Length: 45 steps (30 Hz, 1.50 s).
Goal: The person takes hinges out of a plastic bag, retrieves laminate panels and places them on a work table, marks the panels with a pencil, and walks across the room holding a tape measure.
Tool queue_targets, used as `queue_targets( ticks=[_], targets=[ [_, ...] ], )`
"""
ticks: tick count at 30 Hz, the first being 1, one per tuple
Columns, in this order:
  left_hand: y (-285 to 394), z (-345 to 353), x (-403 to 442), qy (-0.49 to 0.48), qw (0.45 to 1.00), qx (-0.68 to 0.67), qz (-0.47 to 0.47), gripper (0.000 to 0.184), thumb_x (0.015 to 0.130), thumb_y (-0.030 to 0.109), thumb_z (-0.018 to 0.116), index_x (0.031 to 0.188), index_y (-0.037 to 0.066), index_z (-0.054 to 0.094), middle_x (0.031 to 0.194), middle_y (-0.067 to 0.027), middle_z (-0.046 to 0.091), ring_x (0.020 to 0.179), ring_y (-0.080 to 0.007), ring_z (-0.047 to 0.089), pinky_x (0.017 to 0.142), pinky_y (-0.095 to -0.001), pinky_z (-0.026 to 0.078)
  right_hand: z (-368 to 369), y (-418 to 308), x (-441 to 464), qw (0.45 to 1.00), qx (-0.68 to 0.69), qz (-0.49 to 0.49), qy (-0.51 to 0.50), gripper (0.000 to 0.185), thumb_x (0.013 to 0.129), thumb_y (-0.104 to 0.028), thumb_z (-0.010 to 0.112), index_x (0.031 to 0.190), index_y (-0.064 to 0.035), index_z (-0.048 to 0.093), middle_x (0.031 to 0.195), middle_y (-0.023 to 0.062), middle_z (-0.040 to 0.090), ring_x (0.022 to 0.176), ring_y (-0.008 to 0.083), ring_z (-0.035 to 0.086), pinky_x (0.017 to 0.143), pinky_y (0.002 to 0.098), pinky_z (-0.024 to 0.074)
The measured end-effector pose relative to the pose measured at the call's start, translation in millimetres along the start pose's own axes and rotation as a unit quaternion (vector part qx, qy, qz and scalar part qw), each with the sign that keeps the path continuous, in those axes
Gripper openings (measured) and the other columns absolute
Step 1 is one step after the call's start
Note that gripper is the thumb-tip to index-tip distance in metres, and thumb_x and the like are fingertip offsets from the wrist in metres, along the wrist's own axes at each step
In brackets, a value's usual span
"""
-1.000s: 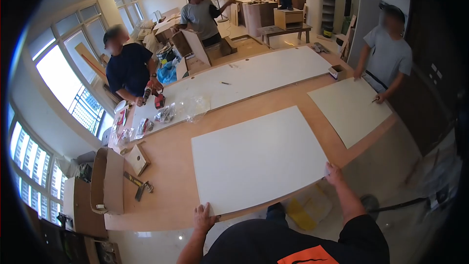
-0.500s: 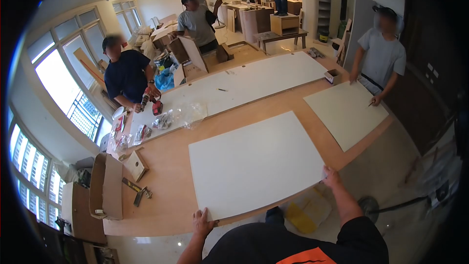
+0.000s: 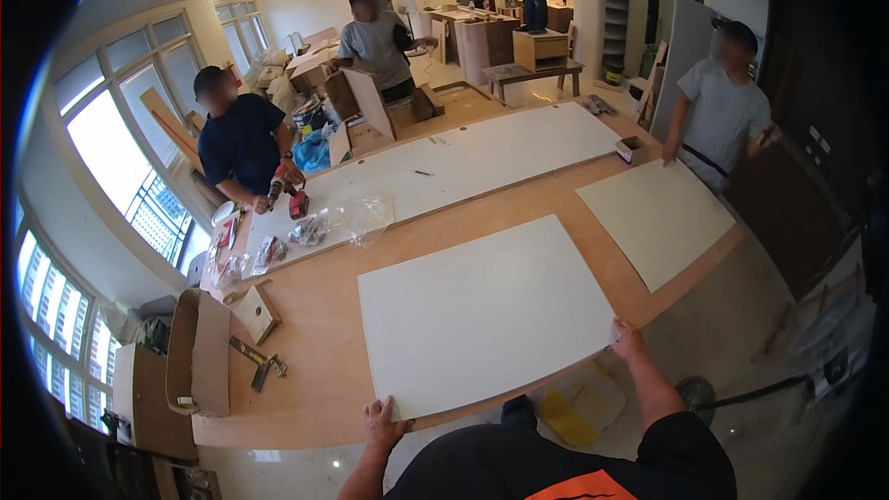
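A white rectangular panel (image 3: 486,315) lies flat on the brown wooden worktable (image 3: 306,343) in front of me. My left hand (image 3: 382,421) grips its near left corner, thumb on top and fingers curled at the edge. At the near right corner, my right hand (image 3: 627,337) holds the same panel by its edge. Beyond it lies a long white board (image 3: 463,159) with a pencil (image 3: 423,173) on top. A paler sheet (image 3: 656,220) rests at the table's right side, touched by a co-worker's hand.
A co-worker (image 3: 241,134) at the left holds a red drill (image 3: 298,204). Another person (image 3: 375,42) stands behind the table, and one (image 3: 722,106) at the right. Plastic bags of hardware (image 3: 308,228), a cardboard box (image 3: 199,352) and a square tool (image 3: 258,361) lie on the left.
The co-worker at the right has lifted one hand off the pale sheet. The person at the back has lowered a raised arm. Both my hands stay on the panel, which sits slightly lower in view.
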<state>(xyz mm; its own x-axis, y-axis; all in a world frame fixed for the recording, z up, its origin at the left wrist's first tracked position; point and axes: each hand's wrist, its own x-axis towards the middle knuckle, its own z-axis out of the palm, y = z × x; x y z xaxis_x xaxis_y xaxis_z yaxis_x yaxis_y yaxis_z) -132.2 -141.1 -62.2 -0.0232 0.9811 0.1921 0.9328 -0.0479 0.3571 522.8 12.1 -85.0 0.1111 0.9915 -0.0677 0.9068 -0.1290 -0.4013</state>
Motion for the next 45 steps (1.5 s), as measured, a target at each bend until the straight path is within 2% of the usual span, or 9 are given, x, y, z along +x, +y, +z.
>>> queue_targets(
  ticks=[10, 16, 19, 22, 34, 40, 45],
  targets=[
    [-7, 9, -3, 0.015, 1.0, -0.007, -0.002, 0.08, 0.06, 0.041, 0.084, 0.125, 0.002, 0.06, 0.108, -0.0221, 0.057, 0.102, -0.0424, 0.052, 0.091, -0.0527, 0.044, 9, 7, 7, 0.996, -0.068, 0.029, -0.044, 0.089, 0.069, -0.02, 0.085, 0.147, -0.0109, 0.044, 0.142, 0.0171, 0.052, 0.129, 0.0349, 0.051, 0.109, 0.0392, 0.0429],
    [-6, 7, -3, 0.012, 1.0, -0.012, -0.008, 0.081, 0.059, 0.041, 0.085, 0.125, 0.001, 0.06, 0.11, -0.0223, 0.056, 0.105, -0.0421, 0.051, 0.092, -0.0523, 0.044, 1, -2, 1, 0.998, -0.033, 0.027, -0.036, 0.089, 0.069, -0.023, 0.085, 0.147, -0.0111, 0.044, 0.143, 0.0166, 0.052, 0.129, 0.0343, 0.051, 0.109, 0.0393, 0.0433],
    [-4, 5, -2, 0.002, 1.0, -0.017, -0.018, 0.081, 0.06, 0.041, 0.085, 0.126, 0.001, 0.06, 0.111, -0.0227, 0.056, 0.106, -0.0418, 0.051, 0.093, -0.052, 0.044, 1, -5, 1, 0.999, -0.045, 0.025, -0.017, 0.088, 0.068, -0.022, 0.086, 0.146, -0.0113, 0.046, 0.14, 0.016, 0.054, 0.127, 0.0347, 0.053, 0.108, 0.0397, 0.0446],
    [-5, 7, -4, 0.01, 0.999, -0.024, -0.02, 0.081, 0.06, 0.041, 0.085, 0.126, 0.002, 0.06, 0.111, -0.023, 0.056, 0.106, -0.0419, 0.051, 0.093, -0.0519, 0.044, -1, -8, -2, 0.999, -0.036, 0.002, 0.01, 0.08, 0.068, -0.018, 0.082, 0.141, -0.0068, 0.052, 0.13, 0.0183, 0.06, 0.117, 0.0364, 0.059, 0.102, 0.0407, 0.0488],
    [-3, 6, -6, 0.033, 0.999, -0.026, -0.029, 0.08, 0.059, 0.042, 0.087, 0.125, 0.003, 0.062, 0.114, -0.023, 0.059, 0.106, -0.0428, 0.054, 0.093, -0.0522, 0.044, -1, -9, -3, 0.999, -0.046, 0.0, 0.023, 0.078, 0.068, -0.017, 0.083, 0.139, -0.0074, 0.054, 0.129, 0.0175, 0.061, 0.117, 0.0363, 0.06, 0.102, 0.0403, 0.0488],
    [-1, 4, -6, 0.029, 0.999, -0.027, -0.024, 0.079, 0.061, 0.041, 0.085, 0.125, 0.003, 0.061, 0.114, -0.0216, 0.058, 0.106, -0.042, 0.053, 0.093, -0.0511, 0.044, 8, -2, 1, 0.998, -0.044, -0.006, 0.043, 0.077, 0.066, -0.013, 0.086, 0.137, -0.008, 0.056, 0.124, 0.0188, 0.063, 0.114, 0.037, 0.061, 0.099, 0.0408, 0.0504],
    [5, -1, -3, 0.025, 0.999, -0.013, -0.02, 0.078, 0.063, 0.042, 0.084, 0.126, 0.002, 0.061, 0.115, -0.0205, 0.058, 0.107, -0.0416, 0.053, 0.094, -0.0501, 0.045, 5, -4, 3, 0.994, -0.092, -0.022, 0.045, 0.081, 0.065, -0.013, 0.087, 0.138, -0.0069, 0.054, 0.119, 0.0195, 0.064, 0.109, 0.0384, 0.063, 0.095, 0.0421, 0.0524]
  ],
)
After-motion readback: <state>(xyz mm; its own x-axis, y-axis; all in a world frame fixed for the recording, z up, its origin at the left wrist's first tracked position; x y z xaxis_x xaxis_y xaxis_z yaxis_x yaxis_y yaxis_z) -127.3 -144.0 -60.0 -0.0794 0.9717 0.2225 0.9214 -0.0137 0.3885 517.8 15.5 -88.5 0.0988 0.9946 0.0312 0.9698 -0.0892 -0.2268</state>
